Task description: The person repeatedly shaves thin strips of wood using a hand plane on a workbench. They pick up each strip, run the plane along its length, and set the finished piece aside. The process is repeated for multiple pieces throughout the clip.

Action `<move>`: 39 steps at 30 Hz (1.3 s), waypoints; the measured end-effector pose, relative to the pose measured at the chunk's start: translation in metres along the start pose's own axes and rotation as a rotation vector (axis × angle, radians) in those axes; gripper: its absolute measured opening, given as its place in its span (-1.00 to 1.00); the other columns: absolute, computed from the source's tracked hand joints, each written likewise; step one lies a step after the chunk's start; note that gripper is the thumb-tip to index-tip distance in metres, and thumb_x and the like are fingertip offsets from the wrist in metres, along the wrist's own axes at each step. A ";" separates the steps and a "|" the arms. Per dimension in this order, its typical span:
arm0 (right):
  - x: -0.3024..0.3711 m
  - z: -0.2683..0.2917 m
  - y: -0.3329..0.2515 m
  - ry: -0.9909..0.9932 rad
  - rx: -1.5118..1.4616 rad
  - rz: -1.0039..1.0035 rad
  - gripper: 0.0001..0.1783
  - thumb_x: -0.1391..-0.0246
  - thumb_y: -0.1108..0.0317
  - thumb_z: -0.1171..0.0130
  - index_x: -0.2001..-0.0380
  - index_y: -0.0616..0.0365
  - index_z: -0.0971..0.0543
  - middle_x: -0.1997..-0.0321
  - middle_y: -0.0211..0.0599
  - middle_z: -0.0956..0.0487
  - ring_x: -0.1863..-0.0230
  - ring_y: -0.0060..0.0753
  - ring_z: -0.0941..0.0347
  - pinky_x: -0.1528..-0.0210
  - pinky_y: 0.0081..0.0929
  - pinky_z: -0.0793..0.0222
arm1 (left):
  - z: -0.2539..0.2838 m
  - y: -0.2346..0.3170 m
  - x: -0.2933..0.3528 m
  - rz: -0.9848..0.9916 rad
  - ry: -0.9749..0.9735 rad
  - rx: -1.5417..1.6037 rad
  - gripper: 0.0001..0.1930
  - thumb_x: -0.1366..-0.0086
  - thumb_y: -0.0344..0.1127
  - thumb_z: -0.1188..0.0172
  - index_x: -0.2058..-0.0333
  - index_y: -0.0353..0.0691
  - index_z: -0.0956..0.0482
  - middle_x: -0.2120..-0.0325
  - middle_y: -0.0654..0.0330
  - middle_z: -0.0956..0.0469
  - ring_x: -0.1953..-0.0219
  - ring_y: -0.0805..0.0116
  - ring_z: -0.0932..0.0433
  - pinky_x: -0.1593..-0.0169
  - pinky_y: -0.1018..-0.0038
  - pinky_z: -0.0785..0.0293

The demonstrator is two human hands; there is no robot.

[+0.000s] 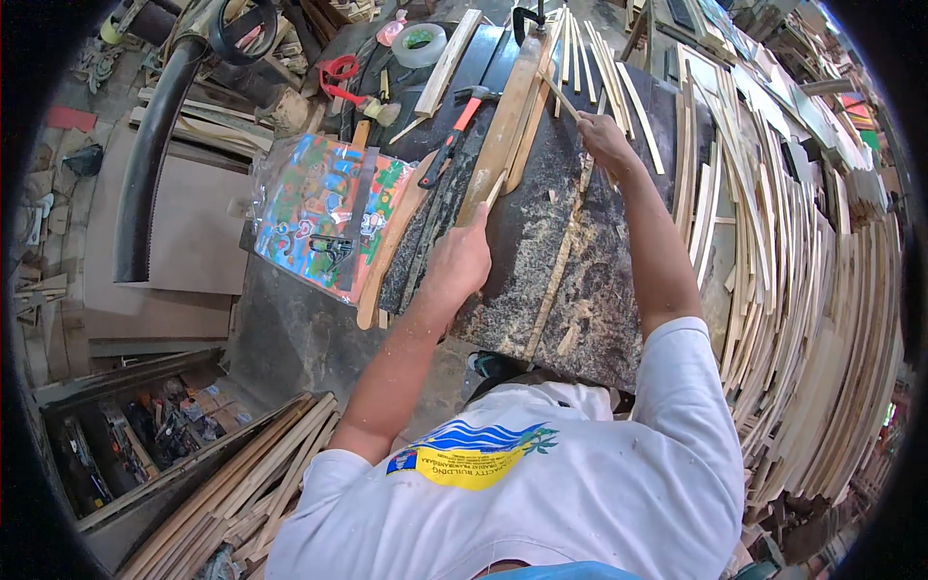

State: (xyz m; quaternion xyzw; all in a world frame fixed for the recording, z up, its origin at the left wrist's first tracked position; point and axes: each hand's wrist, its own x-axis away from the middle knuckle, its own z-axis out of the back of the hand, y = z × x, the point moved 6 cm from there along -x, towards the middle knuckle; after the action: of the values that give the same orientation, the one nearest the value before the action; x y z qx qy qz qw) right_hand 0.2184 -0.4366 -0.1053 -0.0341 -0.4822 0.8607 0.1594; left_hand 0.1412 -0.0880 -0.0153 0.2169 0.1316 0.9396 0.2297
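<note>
My left hand (459, 259) rests at the near end of a long wooden board (503, 130). Its index finger reaches forward, and a short pale wooden stick (497, 186) juts from the fingertips. Farther right, my right hand (607, 145) is closed around a thin wooden strip (560, 97) that slants toward the board. A black clamp (528, 21) stands at the board's far end. Under both hands lies a dark worktable (541, 251) strewn with sawdust.
Left of the board lie a hammer (459, 135), a colourful plastic-wrapped sheet (314, 213), a brush (379, 108) and a tape roll (419, 45). Stacked wooden strips (802, 319) fill the right side. A tool box (135, 445) sits at lower left, beside more strips (232, 493).
</note>
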 end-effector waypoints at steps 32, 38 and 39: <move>0.020 0.035 0.007 0.354 0.144 -0.076 -0.59 -0.44 0.09 0.03 -0.09 0.10 -0.62 0.04 0.30 -0.69 -0.07 0.44 -0.59 -0.14 0.19 -0.49 | 0.081 0.092 -0.137 -0.209 0.404 0.021 -0.36 -0.44 -0.39 -0.04 -0.48 -0.26 -0.23 0.29 -0.41 -0.67 0.16 -0.40 -0.70 0.06 -0.20 -0.57; 0.162 0.052 0.037 0.397 0.275 -0.230 -0.63 -0.34 0.27 -0.14 -0.13 0.14 -0.63 0.05 0.16 -0.70 -0.06 0.27 -0.63 -0.17 0.12 -0.52 | 0.046 0.090 -0.062 -0.369 0.288 0.372 -0.35 -0.44 -0.47 0.01 -0.51 -0.24 -0.25 0.15 -0.32 -0.66 0.27 -0.10 -0.69 0.17 0.07 -0.57; 0.186 0.057 0.036 0.417 0.287 -0.215 -0.65 -0.31 0.30 -0.17 -0.10 0.15 -0.65 0.04 0.14 -0.69 -0.08 0.25 -0.62 -0.18 0.08 -0.51 | 0.037 0.090 -0.048 -0.332 0.191 0.461 -0.34 -0.45 -0.48 0.03 -0.52 -0.24 -0.24 0.11 -0.23 -0.67 0.32 0.05 -0.65 0.21 0.17 -0.56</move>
State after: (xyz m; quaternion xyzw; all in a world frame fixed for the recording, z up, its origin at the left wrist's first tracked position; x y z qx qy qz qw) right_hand 0.0218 -0.4434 -0.0872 -0.1361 -0.3127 0.8728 0.3491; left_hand 0.1627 -0.1831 0.0313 0.1498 0.3963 0.8506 0.3114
